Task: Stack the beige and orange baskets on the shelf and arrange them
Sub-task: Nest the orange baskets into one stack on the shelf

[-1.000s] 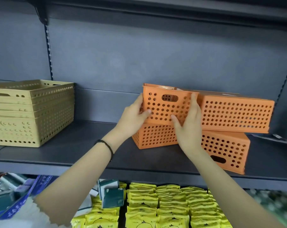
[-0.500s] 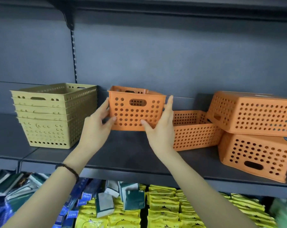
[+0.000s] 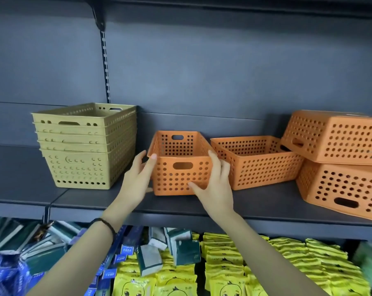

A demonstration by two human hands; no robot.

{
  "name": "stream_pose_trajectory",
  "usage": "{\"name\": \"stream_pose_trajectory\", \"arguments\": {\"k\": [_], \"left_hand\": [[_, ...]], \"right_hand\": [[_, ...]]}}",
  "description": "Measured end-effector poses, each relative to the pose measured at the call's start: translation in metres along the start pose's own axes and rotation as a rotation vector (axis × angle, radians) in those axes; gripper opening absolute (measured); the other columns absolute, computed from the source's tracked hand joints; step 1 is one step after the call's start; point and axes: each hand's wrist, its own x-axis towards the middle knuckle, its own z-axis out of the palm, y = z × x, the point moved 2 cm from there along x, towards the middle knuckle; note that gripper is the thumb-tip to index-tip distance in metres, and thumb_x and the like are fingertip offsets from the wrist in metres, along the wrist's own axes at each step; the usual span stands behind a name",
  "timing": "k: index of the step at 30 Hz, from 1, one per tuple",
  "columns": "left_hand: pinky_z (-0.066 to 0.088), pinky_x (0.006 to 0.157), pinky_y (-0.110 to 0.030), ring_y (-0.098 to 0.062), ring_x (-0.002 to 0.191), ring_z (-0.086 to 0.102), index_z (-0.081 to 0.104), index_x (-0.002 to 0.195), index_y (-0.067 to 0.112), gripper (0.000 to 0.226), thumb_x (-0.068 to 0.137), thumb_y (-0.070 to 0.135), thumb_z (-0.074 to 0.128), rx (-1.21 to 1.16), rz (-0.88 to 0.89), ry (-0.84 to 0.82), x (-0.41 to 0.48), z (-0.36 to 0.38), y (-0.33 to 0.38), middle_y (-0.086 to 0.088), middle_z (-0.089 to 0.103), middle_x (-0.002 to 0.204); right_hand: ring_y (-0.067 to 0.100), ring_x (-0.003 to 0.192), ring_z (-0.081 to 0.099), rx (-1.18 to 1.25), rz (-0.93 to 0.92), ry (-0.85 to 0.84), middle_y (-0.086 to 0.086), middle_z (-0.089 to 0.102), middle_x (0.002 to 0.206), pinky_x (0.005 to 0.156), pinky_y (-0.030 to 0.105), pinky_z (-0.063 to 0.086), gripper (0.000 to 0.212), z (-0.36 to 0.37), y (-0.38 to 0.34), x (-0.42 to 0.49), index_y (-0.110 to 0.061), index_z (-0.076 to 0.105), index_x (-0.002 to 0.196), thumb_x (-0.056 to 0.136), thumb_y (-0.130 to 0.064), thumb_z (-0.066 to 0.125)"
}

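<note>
An upright orange basket [image 3: 180, 176] stands on the dark shelf [image 3: 255, 204], just right of a nested stack of beige baskets [image 3: 84, 144]. My left hand [image 3: 138, 178] holds its left front corner, thumb on the rim. My right hand [image 3: 215, 184] grips its right side, thumb across the front wall. A second upright orange basket [image 3: 257, 165] sits immediately to the right. Farther right, two overturned orange baskets lie one on the other, the upper [image 3: 338, 139] resting on the lower [image 3: 341, 189].
The shelf's grey back panel [image 3: 202, 71] rises behind the baskets, with a slotted upright [image 3: 105, 67] above the beige stack. Below the shelf lie yellow packets [image 3: 266, 263], dark green boxes [image 3: 180, 248] and blue packs [image 3: 10, 270]. Bare shelf extends left of the beige stack.
Both hands carried the orange basket left off the overturned pile and set it down on the shelf beside the beige stack. The view shifted left too.
</note>
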Motion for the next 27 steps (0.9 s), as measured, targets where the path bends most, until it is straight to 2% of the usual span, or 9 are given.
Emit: {"name": "stream_pose_trajectory", "arguments": {"k": [3,5,9,11,13,15,18,23,27], "left_hand": [[0.057,0.072,-0.037,-0.023,0.114,0.057,0.026,0.150,0.031,0.068,0.090,0.060,0.043,0.006,-0.062,-0.042,0.008,0.000,-0.003,0.004,0.054,0.122],[0.053,0.089,-0.044,-0.021,0.116,0.057,0.034,0.145,0.036,0.065,0.088,0.065,0.042,0.003,-0.062,-0.055,0.012,0.000,-0.005,0.011,0.060,0.117],[0.031,0.112,-0.050,-0.015,0.130,0.047,0.031,0.145,0.044,0.085,0.069,0.079,0.043,-0.044,-0.096,-0.074,0.021,0.002,-0.013,0.010,0.053,0.141],[0.027,0.114,-0.050,-0.015,0.134,0.043,0.025,0.147,0.045,0.085,0.068,0.073,0.042,-0.078,-0.135,-0.071,0.026,0.003,-0.013,0.009,0.047,0.146],[0.028,0.113,-0.050,-0.015,0.133,0.043,0.025,0.147,0.044,0.085,0.067,0.068,0.040,-0.096,-0.156,-0.050,0.029,0.004,-0.011,0.007,0.047,0.146],[0.031,0.112,-0.048,-0.015,0.130,0.046,0.030,0.146,0.039,0.076,0.075,0.063,0.038,-0.082,-0.155,-0.053,0.028,0.005,-0.008,0.005,0.050,0.143],[0.044,0.096,-0.040,-0.015,0.114,0.057,0.045,0.135,0.033,0.042,0.098,0.042,0.027,-0.067,-0.144,-0.061,0.026,0.004,-0.008,-0.001,0.065,0.121],[0.047,0.079,-0.033,-0.012,0.103,0.060,0.053,0.116,0.040,0.035,0.101,0.033,0.021,-0.059,-0.139,0.001,0.023,-0.005,-0.010,0.002,0.068,0.108],[0.044,0.070,-0.029,-0.005,0.094,0.057,0.048,0.118,0.037,0.031,0.102,0.033,0.022,-0.068,-0.145,0.051,0.019,-0.012,-0.007,0.009,0.064,0.100]], "right_hand": [[0.014,0.113,0.055,0.035,-0.022,-0.014,-0.001,0.040,0.134,0.080,0.034,0.058,0.068,-0.010,0.008,-0.004,-0.030,0.033,0.147,0.087,-0.047,0.063],[0.013,0.111,0.056,0.066,-0.044,0.101,-0.002,0.049,0.128,0.083,0.038,0.057,0.054,-0.022,0.012,-0.003,-0.026,0.045,0.141,0.093,-0.049,0.047],[0.031,0.119,0.044,-0.175,-0.036,0.415,0.015,0.053,0.127,0.100,0.045,0.038,0.042,-0.045,0.028,0.017,-0.016,0.060,0.127,0.089,-0.035,0.061],[0.043,0.130,0.033,-0.283,0.139,0.363,0.019,0.041,0.141,0.102,0.056,0.033,0.047,-0.046,0.043,0.031,-0.022,0.061,0.124,0.082,-0.041,0.069],[0.046,0.137,0.024,-0.258,0.276,0.233,0.018,0.030,0.150,0.103,0.062,0.032,0.045,-0.045,0.057,0.038,-0.024,0.062,0.116,0.079,-0.046,0.073],[0.045,0.138,0.026,-0.160,0.269,0.183,0.018,0.027,0.150,0.102,0.055,0.037,0.036,-0.045,0.065,0.042,-0.019,0.062,0.109,0.081,-0.039,0.074],[0.042,0.134,0.033,-0.079,0.221,0.229,0.020,0.033,0.144,0.101,0.041,0.036,0.023,-0.046,0.067,0.046,-0.013,0.063,0.103,0.086,-0.025,0.072],[0.038,0.131,0.035,-0.023,0.220,0.290,0.018,0.036,0.140,0.096,0.032,0.033,0.017,-0.041,0.057,0.048,-0.013,0.063,0.099,0.088,-0.023,0.070],[0.037,0.127,0.041,0.025,0.196,0.321,0.015,0.039,0.137,0.086,0.028,0.033,0.019,-0.040,0.043,0.051,-0.014,0.062,0.101,0.088,-0.027,0.069]]}}
